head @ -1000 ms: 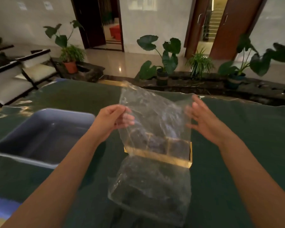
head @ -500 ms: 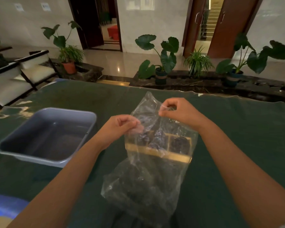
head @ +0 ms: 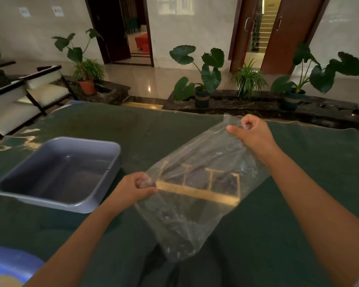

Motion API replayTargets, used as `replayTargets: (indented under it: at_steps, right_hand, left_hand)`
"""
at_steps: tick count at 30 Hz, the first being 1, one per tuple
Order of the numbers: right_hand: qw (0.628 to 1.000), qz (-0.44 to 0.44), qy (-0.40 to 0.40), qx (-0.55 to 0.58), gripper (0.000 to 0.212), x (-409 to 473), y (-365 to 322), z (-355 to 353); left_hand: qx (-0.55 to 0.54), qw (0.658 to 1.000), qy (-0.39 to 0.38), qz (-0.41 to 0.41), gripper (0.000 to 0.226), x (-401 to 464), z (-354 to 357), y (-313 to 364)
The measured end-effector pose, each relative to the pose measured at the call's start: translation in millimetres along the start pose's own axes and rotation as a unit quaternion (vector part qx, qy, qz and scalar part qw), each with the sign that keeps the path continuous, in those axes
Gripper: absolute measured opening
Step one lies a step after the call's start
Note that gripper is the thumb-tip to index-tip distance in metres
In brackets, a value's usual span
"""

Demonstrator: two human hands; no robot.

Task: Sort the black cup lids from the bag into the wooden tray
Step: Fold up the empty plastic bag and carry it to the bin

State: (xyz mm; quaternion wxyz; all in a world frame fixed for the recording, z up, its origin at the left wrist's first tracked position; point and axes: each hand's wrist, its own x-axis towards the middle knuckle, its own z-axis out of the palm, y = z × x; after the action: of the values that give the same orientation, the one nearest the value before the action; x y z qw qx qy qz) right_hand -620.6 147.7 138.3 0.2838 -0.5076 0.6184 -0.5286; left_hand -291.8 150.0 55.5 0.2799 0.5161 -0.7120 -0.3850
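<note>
Pulling apart now, your left hand (head: 136, 188) and right hand (head: 251, 132) are stretching the bag (head: 195, 183) (both pinching it) over the wooden tray (head: 197, 192).

1 bag (head: 187, 220), 1 tray (head: 197, 192), 1 tub (head: 56, 172)

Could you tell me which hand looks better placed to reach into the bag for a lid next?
Probably the right hand: it pinches the clear bag at its raised end, apparently the mouth. The left hand grips the side.

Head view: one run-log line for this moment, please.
stage: bag handling | left hand: pinching clear bag | right hand: pinching bag's far edge | wooden tray: behind bag | grey tub: left
</note>
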Motion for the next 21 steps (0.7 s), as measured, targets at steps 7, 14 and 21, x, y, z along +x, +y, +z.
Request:
replayTargets:
  at_steps: [7,14,21]
  right_hand:
    - [0.995,-0.042,-0.076,0.048,0.032,-3.6,-8.3,-6.9]
    - [0.987,-0.101,-0.127,-0.020,0.032,2.2,-42.9,11.6]
    - [0.967,0.130,-0.149,0.163,0.115,-35.9,12.7,-20.6]
  left_hand:
    - [-0.108,0.990,-0.068,-0.058,0.081,-5.8,-14.2,18.5]
    - [-0.134,0.975,-0.179,0.018,0.034,36.7,11.1,86.8]
    - [-0.430,0.901,-0.044,-0.044,0.010,49.1,5.9,68.9]
